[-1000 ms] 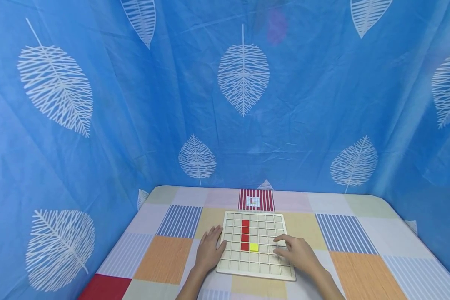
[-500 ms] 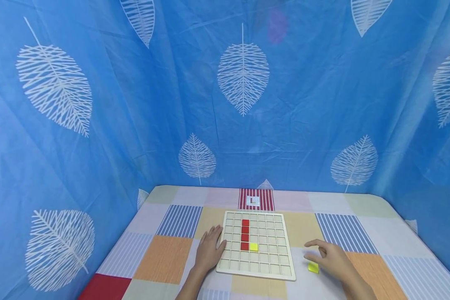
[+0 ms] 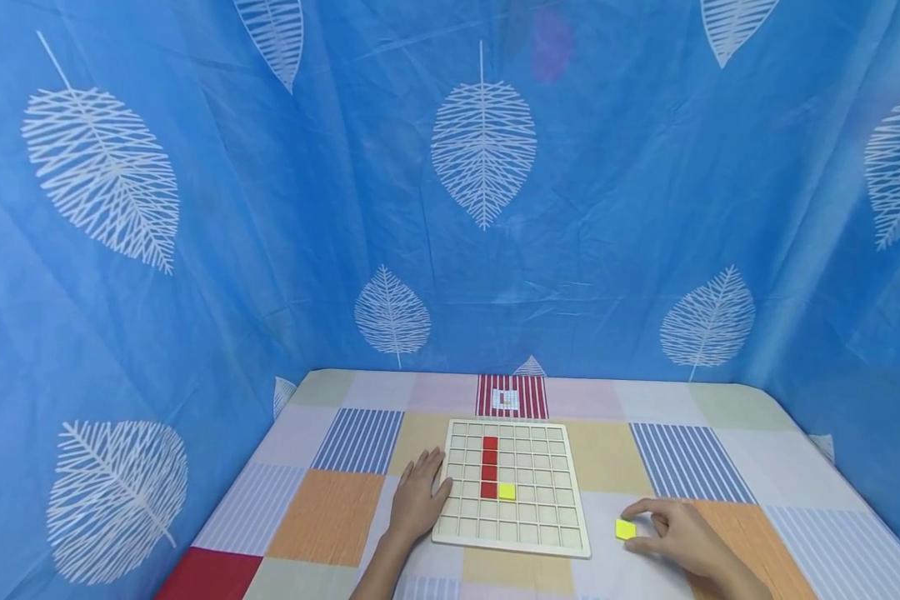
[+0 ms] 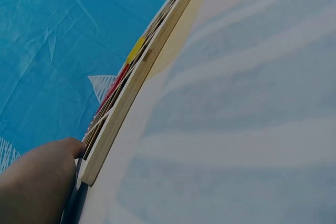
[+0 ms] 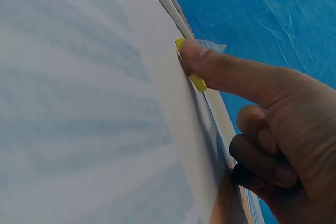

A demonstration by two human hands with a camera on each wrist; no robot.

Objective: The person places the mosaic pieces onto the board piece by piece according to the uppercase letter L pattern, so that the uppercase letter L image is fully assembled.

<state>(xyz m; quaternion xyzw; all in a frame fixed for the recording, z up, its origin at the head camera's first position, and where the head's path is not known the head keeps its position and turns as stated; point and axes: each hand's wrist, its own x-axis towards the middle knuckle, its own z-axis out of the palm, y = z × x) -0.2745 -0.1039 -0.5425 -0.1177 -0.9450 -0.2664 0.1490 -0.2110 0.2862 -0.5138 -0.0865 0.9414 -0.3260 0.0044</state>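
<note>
A yellow square tile lies to the right of the grid board. My right hand pinches it between thumb and index finger, and its other fingers are curled in. In the right wrist view the thumb presses along the edge of the yellow tile. My left hand rests at the board's left edge with its fingers extended. Several red tiles form a column in the board's cells. Another yellow tile sits in the cell just right of the lowest red one.
A small card with a printed grid pattern lies behind the board. Patchwork cloth covers the table. A blue curtain with white leaf prints hangs behind and along both sides.
My right hand has moved from above the board to the right, down to the loose yellow tile, and its thumb and index finger have closed on it. The left hand has stayed put.
</note>
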